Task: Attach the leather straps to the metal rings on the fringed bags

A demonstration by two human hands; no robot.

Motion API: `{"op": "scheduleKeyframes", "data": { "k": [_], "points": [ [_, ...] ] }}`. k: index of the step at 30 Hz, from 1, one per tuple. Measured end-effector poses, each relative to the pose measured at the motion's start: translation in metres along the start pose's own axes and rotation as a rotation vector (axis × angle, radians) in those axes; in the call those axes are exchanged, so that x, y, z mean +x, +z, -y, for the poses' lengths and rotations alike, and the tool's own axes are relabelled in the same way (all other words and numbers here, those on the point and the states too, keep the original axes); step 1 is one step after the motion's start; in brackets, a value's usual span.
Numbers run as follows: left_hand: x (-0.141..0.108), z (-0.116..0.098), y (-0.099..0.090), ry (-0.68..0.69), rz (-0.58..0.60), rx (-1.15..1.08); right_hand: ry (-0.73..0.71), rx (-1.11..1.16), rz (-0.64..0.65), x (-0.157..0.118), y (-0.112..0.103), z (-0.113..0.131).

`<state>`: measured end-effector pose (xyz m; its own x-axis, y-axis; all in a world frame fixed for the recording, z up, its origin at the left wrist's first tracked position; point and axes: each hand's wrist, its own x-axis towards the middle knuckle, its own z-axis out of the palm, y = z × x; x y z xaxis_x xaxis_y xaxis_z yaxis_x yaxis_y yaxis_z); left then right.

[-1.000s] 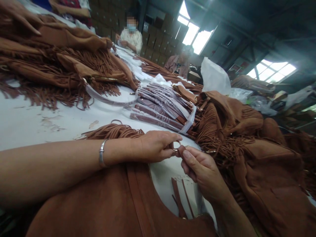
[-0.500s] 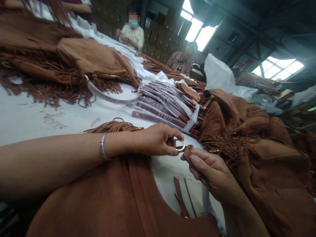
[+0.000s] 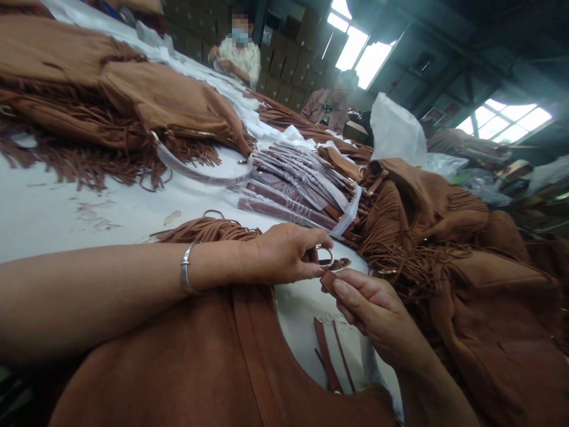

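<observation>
My left hand (image 3: 284, 254), with a silver bracelet at the wrist, reaches in from the left and pinches a gold metal ring (image 3: 331, 261) between thumb and fingers. Close to its right, my right hand (image 3: 371, 299) holds the end of a brown leather strap (image 3: 329, 281) between thumb and fingers, just below the ring. A darker strap piece (image 3: 341, 264) shows behind the ring. Beneath my left forearm lies a large brown bag (image 3: 178, 362) with a band down its front.
Wrapped straps (image 3: 302, 184) lie bundled on the white table (image 3: 53, 219). Fringed brown bags (image 3: 173, 104) are at the back left, more bags (image 3: 493, 302) at the right. Loose strips (image 3: 326, 356) lie below my hands. Two people (image 3: 242, 56) (image 3: 329, 107) are across the table.
The strap end in my right hand has come down and left, below the ring. A darker strap piece now shows behind the ring. My left hand has barely moved.
</observation>
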<state>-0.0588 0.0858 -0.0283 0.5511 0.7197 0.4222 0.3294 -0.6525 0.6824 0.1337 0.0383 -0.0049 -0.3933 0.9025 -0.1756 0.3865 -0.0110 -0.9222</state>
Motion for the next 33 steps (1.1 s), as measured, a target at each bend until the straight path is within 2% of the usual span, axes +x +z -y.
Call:
{"op": "scheduleKeyframes", "data": {
  "k": [3, 5, 9, 13, 15, 18, 25, 29, 33],
  "points": [
    [0.0, 0.001, -0.003, 0.161, 0.038, 0.013, -0.009, 0.026, 0.036, -0.001, 0.001, 0.002],
    [0.0, 0.002, -0.005, 0.215, 0.101, -0.016, -0.01, 0.049, 0.044, -0.003, 0.003, 0.004],
    [0.003, 0.005, -0.007, 0.157, 0.168, -0.121, -0.002, 0.076, 0.005, -0.005, 0.004, 0.006],
    [0.004, 0.006, -0.004, 0.068, 0.136, -0.142, -0.003, 0.14, -0.256, 0.001, 0.008, 0.003],
    [0.004, 0.005, -0.002, 0.011, 0.087, -0.129, 0.035, 0.22, -0.334, 0.005, 0.013, 0.002],
    [0.002, 0.003, 0.001, -0.033, 0.044, -0.069, 0.077, 0.323, -0.332, 0.01, 0.02, 0.001],
    [0.0, -0.002, 0.005, -0.046, 0.057, -0.056, -0.014, 0.344, -0.457, 0.015, 0.024, -0.004],
    [-0.001, -0.004, 0.004, -0.063, -0.055, -0.075, 0.014, 0.302, -0.395, 0.016, 0.028, -0.004],
    [0.0, -0.004, 0.004, -0.046, -0.034, -0.03, -0.021, 0.258, -0.395, 0.016, 0.034, -0.001]
  ]
}}
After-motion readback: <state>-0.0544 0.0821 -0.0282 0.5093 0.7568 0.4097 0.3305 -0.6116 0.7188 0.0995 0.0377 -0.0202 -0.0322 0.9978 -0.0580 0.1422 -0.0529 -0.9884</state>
